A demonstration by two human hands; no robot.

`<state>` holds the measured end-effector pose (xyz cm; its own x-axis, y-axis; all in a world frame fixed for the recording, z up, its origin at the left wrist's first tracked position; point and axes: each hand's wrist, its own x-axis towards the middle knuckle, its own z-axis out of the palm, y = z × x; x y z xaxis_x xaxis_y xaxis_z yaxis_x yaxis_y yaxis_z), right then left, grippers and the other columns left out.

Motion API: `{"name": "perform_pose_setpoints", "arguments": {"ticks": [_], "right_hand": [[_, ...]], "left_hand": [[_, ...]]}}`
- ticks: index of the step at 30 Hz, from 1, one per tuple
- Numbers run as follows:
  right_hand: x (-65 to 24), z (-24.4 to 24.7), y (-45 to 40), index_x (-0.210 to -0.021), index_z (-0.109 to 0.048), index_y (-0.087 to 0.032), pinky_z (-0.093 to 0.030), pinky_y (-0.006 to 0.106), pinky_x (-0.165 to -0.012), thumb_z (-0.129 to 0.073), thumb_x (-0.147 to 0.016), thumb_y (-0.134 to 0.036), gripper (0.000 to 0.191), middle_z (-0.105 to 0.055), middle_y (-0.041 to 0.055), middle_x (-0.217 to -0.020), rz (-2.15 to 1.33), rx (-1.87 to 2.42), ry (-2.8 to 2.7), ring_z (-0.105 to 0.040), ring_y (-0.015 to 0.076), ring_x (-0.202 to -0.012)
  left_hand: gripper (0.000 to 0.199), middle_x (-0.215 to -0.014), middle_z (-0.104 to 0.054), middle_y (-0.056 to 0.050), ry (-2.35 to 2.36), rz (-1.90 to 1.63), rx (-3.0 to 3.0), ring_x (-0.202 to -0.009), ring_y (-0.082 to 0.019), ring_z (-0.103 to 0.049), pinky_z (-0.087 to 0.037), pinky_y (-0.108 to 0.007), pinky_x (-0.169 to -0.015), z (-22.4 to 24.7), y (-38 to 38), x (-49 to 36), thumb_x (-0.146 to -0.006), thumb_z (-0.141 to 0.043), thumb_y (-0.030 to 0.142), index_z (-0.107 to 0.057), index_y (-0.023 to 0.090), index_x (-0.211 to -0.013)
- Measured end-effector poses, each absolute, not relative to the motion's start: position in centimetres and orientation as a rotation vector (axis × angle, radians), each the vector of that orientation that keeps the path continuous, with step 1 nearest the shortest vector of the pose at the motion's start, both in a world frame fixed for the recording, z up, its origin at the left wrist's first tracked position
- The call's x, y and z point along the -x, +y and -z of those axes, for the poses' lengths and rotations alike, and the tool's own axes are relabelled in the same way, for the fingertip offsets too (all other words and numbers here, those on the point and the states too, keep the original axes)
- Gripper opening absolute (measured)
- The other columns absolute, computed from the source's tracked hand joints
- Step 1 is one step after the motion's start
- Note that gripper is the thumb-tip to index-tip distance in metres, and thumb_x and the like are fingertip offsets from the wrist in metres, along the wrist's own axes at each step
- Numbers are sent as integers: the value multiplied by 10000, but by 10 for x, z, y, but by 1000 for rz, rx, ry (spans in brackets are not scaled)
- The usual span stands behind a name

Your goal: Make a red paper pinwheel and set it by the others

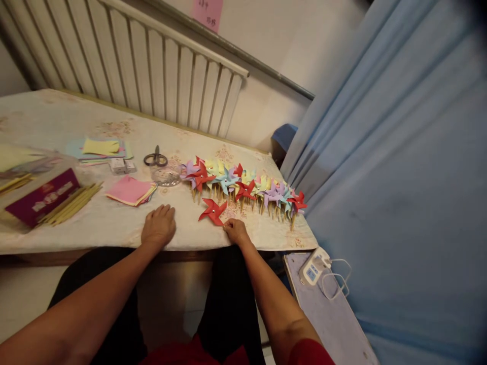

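A red paper pinwheel (pixel 213 211) lies just off the front row of pinwheels, near the table's front edge. My right hand (pixel 236 231) is closed at its lower right, pinching it by what looks like its stick, mostly hidden by the fingers. Resting on the tablecloth to the left, my left hand (pixel 159 225) has its fingers curled under, and nothing shows in it. Beyond both hands stands a long cluster of pinwheels (pixel 245 189) in red, purple, blue and yellow on thin sticks. A stack of pink paper squares (pixel 130 190) lies just beyond my left hand.
Black-handled scissors (pixel 155 158) and a clear round dish (pixel 166 177) of small pieces sit mid-table. At left are a purple-labelled box (pixel 42 197), loose sticks (pixel 72 204) and more paper (pixel 101 147). A white power strip (pixel 315 266) rests on a low surface beside a blue curtain (pixel 399 167).
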<state>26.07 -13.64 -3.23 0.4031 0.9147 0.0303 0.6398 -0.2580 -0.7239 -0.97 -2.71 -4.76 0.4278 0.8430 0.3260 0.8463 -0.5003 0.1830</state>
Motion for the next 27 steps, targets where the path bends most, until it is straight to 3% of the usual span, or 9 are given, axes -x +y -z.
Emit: {"name": "perform_pose_setpoints", "arguments": {"ticks": [9,19,27], "right_hand": [[-241,27,-120,-728,-714,-201,-409,252,-681,-669,-768,-151,78,-708,16,-729,-448,2077,-1434,-589,152,-700],[-299,39,-156,-792,-722,-171,-464,291,-735,-524,-810,-176,199,-715,59,-787,-264,2118,-1434,-630,198,-757],[-291,40,-153,-1012,-707,-162,-418,393,-1050,-510,-887,-185,235,-689,138,-1092,-126,1906,-1717,-566,255,-1113]], "left_hand": [[458,-1445,-567,-172,-1589,591,2640,-1386,-309,-452,-306,-449,-1114,49,-29,11,-926,-376,187,-614,108,-1310],[440,-1428,-575,-180,-1590,615,2649,-1376,-320,-455,-310,-458,-1100,46,-32,8,-929,-378,191,-621,94,-1282],[414,-1415,-580,-183,-1594,641,2675,-1375,-319,-454,-314,-477,-1094,42,-33,8,-927,-394,192,-627,122,-1261]]}}
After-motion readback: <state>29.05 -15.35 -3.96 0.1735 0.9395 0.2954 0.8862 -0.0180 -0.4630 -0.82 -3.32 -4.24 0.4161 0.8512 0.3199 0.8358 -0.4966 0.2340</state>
